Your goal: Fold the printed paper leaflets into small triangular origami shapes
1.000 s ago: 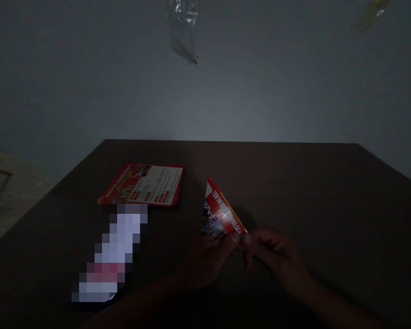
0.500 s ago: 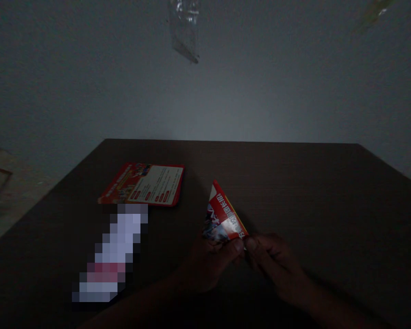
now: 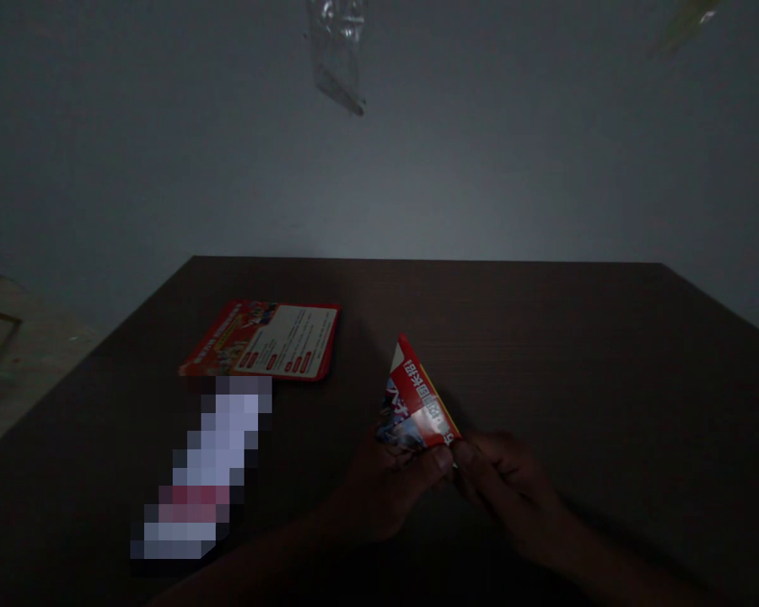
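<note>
A glossy red printed paper (image 3: pixel 421 400), folded into a triangle with its tip pointing away from me, is held over the near half of the table. My left hand (image 3: pixel 398 485) grips its lower edge, thumb on top and fingers beneath. At the paper's lower right corner, my right hand (image 3: pixel 506 476) pinches between thumb and fingers. Both thumbs almost meet there. The fingers under the paper are partly hidden, and the light is dim.
Left of the paper, a stack of red and white printed leaflets (image 3: pixel 278 341) lies on the dark table (image 3: pixel 512 329). A pixelated pale, long item (image 3: pixel 212 464) lies nearer me. A clear plastic piece (image 3: pixel 338 59) hangs on the wall (image 3: pixel 481 152) behind.
The folded paper and both hands have shifted very slightly to the right. The grip and the folded shape look the same.
</note>
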### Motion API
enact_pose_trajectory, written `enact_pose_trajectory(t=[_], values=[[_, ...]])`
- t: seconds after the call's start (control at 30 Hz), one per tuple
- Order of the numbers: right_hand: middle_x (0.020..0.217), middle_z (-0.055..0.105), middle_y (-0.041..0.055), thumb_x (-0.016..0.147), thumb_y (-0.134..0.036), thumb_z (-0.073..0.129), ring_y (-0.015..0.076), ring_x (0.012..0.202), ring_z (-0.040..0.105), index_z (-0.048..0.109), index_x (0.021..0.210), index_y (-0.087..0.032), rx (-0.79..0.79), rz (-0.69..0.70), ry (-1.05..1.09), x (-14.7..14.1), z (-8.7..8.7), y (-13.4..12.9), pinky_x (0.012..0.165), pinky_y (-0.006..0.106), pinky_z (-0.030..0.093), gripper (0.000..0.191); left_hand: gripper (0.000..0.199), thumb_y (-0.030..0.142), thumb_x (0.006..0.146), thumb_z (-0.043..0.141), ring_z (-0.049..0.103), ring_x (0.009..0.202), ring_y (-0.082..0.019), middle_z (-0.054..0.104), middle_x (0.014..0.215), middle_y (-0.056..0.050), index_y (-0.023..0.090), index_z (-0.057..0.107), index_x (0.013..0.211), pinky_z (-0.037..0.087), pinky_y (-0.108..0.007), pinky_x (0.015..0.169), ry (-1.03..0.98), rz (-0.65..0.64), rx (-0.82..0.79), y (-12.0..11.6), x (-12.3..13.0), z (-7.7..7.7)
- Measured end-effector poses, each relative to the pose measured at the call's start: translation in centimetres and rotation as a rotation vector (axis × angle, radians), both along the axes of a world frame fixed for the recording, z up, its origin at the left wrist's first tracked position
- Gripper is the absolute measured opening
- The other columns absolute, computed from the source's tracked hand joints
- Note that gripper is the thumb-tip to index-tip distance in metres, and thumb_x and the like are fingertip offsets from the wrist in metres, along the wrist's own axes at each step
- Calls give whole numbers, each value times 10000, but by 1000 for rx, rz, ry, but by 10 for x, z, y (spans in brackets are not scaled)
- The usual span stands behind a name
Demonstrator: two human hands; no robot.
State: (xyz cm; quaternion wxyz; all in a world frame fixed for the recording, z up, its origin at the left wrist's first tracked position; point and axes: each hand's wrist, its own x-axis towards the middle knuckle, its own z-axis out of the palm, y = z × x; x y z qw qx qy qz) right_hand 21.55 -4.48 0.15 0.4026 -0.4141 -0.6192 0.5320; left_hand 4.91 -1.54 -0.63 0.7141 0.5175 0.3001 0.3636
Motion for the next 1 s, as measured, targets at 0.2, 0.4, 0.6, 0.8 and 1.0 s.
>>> enact_pose_trajectory(t=[0.2,0.4,0.6,0.8,1.0], values=[[544,341,-55,957,-353,358,77,472,313,437,633,-186,64,-42,-65,1,-3,0,450,213,265,373,210,359,780,658,544,678,-122,593,746,-5,163,598,825,426,-228,623,-17,29,-89,1,2,3],[549,306,-57,949,-259,360,81,460,316,412,638,-197,305,-106,-310,3,-2,6,453,228,253,322,359,328,742,692,539,645,-99,602,855,-3,196,529,1033,425,-209,562,-76,300,-11,14,3,-2],[563,442,-20,891,-138,419,111,517,414,472,660,-187,696,-73,-609,3,-8,15,523,262,300,242,336,283,792,645,566,901,-160,568,1025,-35,209,478,1073,467,-260,735,51,435,156,16,3,-3],[589,525,20,889,-146,436,132,551,448,544,700,-170,804,-34,-746,3,-7,14,540,272,335,219,417,272,832,603,556,1005,-192,564,1118,-57,225,392,1188,440,-306,848,179,453,205,11,4,-1],[626,552,20,874,-150,464,136,573,482,538,780,-170,753,-43,-722,2,-6,13,554,275,381,122,366,242,845,570,536,1003,-187,550,1094,-52,210,405,1170,422,-312,872,159,440,215,12,3,-2]])
